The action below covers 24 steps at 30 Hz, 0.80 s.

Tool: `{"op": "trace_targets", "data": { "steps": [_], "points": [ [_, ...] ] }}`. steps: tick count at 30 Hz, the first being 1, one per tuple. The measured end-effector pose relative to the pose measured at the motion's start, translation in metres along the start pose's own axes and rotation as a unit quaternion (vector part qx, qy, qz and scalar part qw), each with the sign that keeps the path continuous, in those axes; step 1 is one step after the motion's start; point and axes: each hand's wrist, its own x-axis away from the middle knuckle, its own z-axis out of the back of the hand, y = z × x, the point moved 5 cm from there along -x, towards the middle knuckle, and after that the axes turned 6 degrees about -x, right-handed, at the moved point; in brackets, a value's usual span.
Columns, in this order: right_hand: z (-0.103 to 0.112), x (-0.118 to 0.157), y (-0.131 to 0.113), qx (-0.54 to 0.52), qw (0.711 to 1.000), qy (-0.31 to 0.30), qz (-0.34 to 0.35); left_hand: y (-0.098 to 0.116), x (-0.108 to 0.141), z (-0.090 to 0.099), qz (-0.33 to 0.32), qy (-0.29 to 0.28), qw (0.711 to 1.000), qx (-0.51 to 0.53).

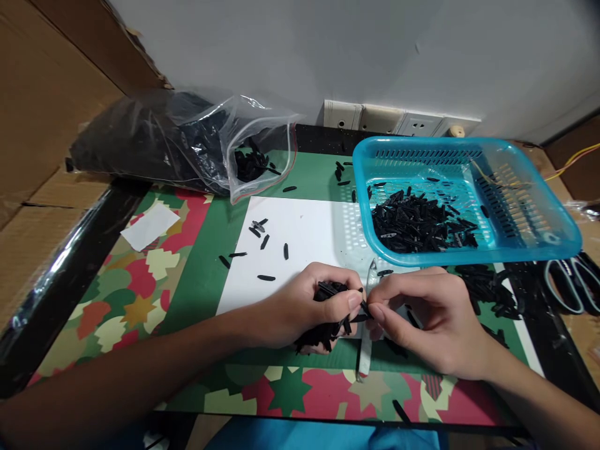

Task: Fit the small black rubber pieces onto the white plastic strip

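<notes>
A handful of small black slivers (323,334) fills my left hand (328,300), whose fingers are closed round them. Its thumb presses one piece that sticks out to the right. My right hand (426,312) pinches the tip of that piece between thumb and index finger, close beside the left thumb. What the small pieces are made of I cannot tell. Under and between both hands lies a slim whitish pen-like tool (366,356) with a pointed end, touched by neither grip as far as shows. Several loose slivers are scattered on the white sheet (300,225).
At the back right stands a blue plastic basket (506,250) with a heap of black slivers. A clear zip bag (187,144) full of them lies back left. Scissors (565,287) rest at the right edge, beside another pile (492,290). A paper scrap (150,225) lies left.
</notes>
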Motion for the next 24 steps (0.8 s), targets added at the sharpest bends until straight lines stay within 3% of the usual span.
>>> {"op": "trace_targets", "data": {
  "steps": [15,24],
  "points": [
    [-0.002,-0.007,0.000,0.003,1.000,0.022,-0.018,0.011,0.002,-0.001,-0.016,0.035,0.997,-0.060],
    [0.002,-0.003,-0.007,0.055,0.995,0.051,0.062,-0.001,-0.001,0.007,-0.033,0.063,0.995,0.067]
  ]
}}
